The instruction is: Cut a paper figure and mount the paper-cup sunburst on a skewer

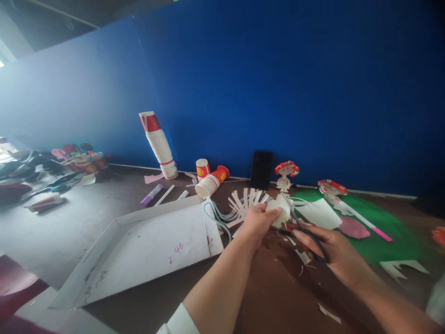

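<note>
In the head view, the left hand [259, 222] was closed in a pinch, its thumb lying flat over the near left part of a paper cut-out [279, 209] and the fingers mostly hidden behind. The right hand [328, 248] was curled around the handles of a pair of scissors [317, 241], partly closed with the fingers at the loops. Both hands worked close together, just above the tabletop [274, 292].

The cut-out was between the hands, at the scissors' blades along its right edge. Its long axis ran roughly away from the person, with the broad rounded part at the far end and a narrower, uneven part toward the near side. The scissors slanted from the right hand up and leftward, tips pointing away from the person; how wide the blades were parted could not be told.

The cut-out looked creamy white, plain and flat, with part of it covered by the thumb. The scissors had black handles and slim blades. Paper strips [245, 198] fanned out just left of the cut-out, small scraps [303, 256] lay below the hands, and a paper doll [284, 176] with red-and-white curls stood beyond, beside a black phone [262, 170].
</note>
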`<action>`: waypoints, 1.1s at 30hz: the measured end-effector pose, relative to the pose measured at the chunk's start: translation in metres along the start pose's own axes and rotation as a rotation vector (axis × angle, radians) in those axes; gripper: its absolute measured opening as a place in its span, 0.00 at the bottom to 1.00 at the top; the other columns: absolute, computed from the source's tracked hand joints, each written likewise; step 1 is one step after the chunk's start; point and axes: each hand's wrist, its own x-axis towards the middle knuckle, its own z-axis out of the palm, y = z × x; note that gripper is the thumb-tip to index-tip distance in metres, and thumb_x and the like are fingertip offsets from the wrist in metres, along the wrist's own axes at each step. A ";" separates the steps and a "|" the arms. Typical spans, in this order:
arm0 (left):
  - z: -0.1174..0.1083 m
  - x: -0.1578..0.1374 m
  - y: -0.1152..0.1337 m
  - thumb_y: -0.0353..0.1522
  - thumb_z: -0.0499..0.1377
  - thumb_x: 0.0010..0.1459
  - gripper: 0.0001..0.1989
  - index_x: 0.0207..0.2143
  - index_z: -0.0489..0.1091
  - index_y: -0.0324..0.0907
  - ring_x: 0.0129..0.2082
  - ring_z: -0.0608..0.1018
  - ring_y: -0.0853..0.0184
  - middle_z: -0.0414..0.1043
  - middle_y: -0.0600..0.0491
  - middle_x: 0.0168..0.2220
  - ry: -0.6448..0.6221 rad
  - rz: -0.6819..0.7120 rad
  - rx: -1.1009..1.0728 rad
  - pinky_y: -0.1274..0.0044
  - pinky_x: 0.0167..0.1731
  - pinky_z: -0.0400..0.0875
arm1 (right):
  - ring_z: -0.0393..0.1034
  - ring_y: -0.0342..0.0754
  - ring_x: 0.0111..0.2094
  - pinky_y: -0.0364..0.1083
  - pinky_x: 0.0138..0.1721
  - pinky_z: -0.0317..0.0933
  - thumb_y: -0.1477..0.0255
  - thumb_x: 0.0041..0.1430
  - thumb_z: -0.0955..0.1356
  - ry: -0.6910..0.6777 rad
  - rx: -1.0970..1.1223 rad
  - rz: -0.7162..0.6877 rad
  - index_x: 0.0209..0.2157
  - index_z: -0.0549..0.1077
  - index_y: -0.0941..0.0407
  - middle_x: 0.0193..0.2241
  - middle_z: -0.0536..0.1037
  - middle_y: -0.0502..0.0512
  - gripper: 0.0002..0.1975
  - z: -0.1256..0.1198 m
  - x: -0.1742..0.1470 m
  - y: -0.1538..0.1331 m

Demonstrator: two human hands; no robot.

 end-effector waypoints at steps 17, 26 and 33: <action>0.007 0.001 -0.008 0.38 0.68 0.48 0.14 0.33 0.77 0.37 0.22 0.72 0.66 0.73 0.51 0.23 0.028 -0.037 0.023 0.73 0.29 0.69 | 0.74 0.63 0.48 0.54 0.49 0.68 0.52 0.62 0.67 -0.134 -0.034 -0.041 0.48 0.83 0.53 0.44 0.82 0.61 0.24 0.000 0.002 0.005; 0.003 0.002 -0.005 0.38 0.69 0.47 0.13 0.30 0.76 0.37 0.22 0.71 0.68 0.73 0.51 0.24 0.003 -0.042 0.034 0.75 0.29 0.68 | 0.67 0.49 0.23 0.45 0.25 0.61 0.52 0.60 0.68 -0.136 0.005 0.089 0.48 0.83 0.52 0.22 0.75 0.51 0.24 -0.001 -0.002 0.007; 0.003 0.005 -0.010 0.39 0.68 0.48 0.14 0.32 0.76 0.36 0.23 0.72 0.68 0.73 0.51 0.24 -0.019 -0.010 0.011 0.74 0.29 0.68 | 0.74 0.56 0.28 0.49 0.29 0.67 0.50 0.58 0.68 -0.060 -0.018 0.034 0.42 0.85 0.49 0.26 0.82 0.55 0.22 0.003 -0.002 -0.002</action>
